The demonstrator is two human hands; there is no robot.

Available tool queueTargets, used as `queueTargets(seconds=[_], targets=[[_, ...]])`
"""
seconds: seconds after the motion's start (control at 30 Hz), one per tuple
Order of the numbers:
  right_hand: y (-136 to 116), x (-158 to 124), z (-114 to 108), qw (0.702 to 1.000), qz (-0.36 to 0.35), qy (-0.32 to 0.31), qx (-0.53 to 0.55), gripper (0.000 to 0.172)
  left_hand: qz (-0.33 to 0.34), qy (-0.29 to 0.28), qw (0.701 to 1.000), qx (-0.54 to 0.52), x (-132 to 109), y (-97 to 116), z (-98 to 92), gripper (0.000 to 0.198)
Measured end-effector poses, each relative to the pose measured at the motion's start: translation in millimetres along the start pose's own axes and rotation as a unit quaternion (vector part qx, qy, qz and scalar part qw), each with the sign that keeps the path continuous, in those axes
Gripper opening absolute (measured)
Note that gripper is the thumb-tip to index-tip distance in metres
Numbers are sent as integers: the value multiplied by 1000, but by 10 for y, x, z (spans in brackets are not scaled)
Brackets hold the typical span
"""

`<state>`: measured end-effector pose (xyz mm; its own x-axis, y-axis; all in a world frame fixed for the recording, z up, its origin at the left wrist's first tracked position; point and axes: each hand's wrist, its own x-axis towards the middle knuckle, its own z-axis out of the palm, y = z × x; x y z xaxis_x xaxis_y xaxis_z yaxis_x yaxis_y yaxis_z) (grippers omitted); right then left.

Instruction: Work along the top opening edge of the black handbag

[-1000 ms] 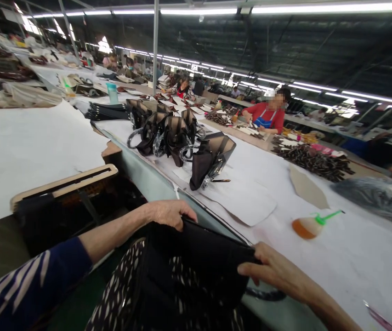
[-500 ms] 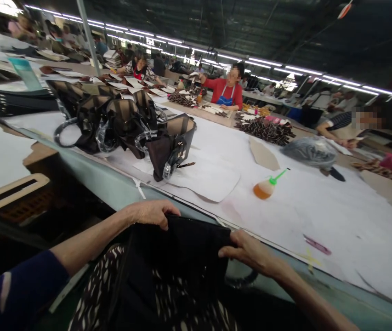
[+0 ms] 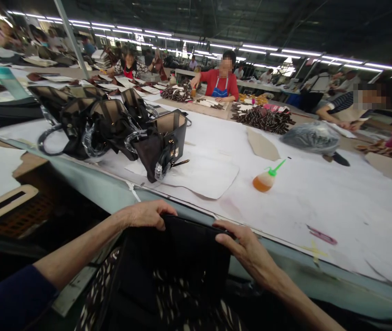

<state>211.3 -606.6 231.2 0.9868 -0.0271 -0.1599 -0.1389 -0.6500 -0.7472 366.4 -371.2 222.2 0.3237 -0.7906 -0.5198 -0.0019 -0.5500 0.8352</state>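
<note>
On my lap, just below the near edge of the white work table, rests a black bag. My left hand grips its top left corner with curled fingers. My right hand clasps the top right edge, fingers folded over the rim. Both forearms reach in from the bottom of the view. The bag's lower part is dark and hard to make out.
Several finished dark handbags stand in a row on the table at the left. An orange squeeze bottle with a green nozzle lies mid-table beside a white paper sheet. A pink tool lies at right. People work at benches behind.
My head has turned right, so the table scene slid left. My right hand moved in closer to the left along the bag's top edge; both hands keep their grip.
</note>
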Motion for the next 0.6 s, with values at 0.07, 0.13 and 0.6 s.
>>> queueTargets(seconds=[0.07, 0.13, 0.6], targets=[[-35, 20, -46, 999, -13, -35, 12, 36, 0, -2, 1000, 15, -4, 23, 6, 36], [-62, 39, -85, 995, -15, -92, 39, 31, 3, -3, 999, 33, -10, 40, 0, 36], [-183, -15, -165, 995, 31, -87, 35, 30, 3, 274, 947, 169, -272, -178, 142, 63]])
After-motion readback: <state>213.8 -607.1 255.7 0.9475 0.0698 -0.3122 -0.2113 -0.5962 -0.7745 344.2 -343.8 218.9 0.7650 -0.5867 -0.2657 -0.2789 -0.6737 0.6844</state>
